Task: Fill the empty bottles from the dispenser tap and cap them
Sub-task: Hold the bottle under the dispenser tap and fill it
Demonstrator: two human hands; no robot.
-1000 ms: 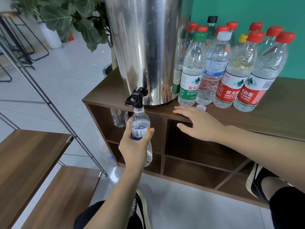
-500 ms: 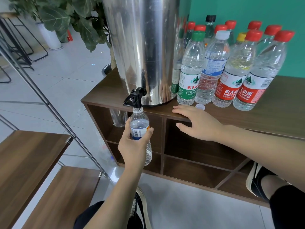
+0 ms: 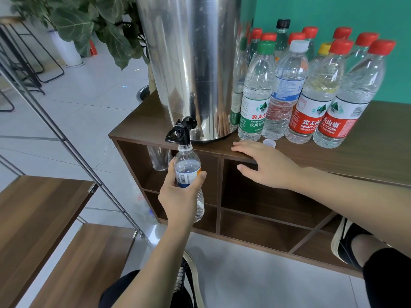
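Left of centre: left hand (image 3: pixel 181 192) wraps its grip around the labelled middle of a small clear bottle (image 3: pixel 188 172), thumb on the right side, fingers on the left. The bottle is upright with its open mouth directly under the black tap (image 3: pixel 181 131) of the steel dispenser (image 3: pixel 195 63), in front of the cabinet's open shelves; judged purpose: keep the neck aligned so water falls inside, not onto the floor. Water appears to reach well up the bottle; exact level unclear behind the label. Centre: right hand (image 3: pixel 265 164) lies flat, fingers straight and slightly spread, holding nothing, palm on the front edge of the wooden surface (image 3: pixel 378 152); probably bracing the body and staying near the loose white cap (image 3: pixel 269 143) just beyond its fingertips, ready for capping. Right: a cluster of capped bottles (image 3: pixel 311 90) stands beside the dispenser, mostly red caps, one green, one white. Against the earlier frames: both hands, bottle and cap keep the same arrangement; only the view shifts slightly. Filling step judged ongoing, capping not yet begun.
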